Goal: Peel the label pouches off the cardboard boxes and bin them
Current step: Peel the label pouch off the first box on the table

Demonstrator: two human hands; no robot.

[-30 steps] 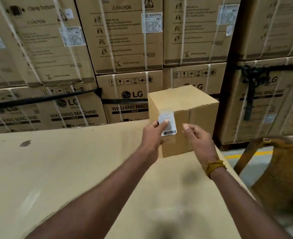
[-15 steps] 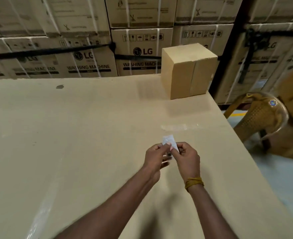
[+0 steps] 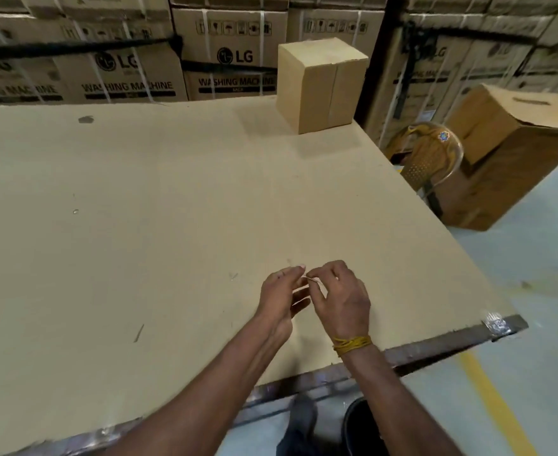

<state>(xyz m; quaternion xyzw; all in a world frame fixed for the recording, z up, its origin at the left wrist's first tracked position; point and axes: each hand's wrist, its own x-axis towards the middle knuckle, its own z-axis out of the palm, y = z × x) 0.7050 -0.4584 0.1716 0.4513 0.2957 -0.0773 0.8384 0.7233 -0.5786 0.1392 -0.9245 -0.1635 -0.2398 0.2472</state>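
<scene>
Label pouch (image 3: 311, 280) mostly hidden btwn hands, barely an edge visible.

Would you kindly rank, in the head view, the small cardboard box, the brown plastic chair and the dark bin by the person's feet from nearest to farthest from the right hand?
From the right hand:
1. Dark bin, just below the table edge.
2. Brown plastic chair, off the table's right side.
3. Small cardboard box, on the table's far corner.

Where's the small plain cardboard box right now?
In the head view, the small plain cardboard box stands at the beige tabletop's far right corner, before the stacked washing-machine cartons.
</scene>
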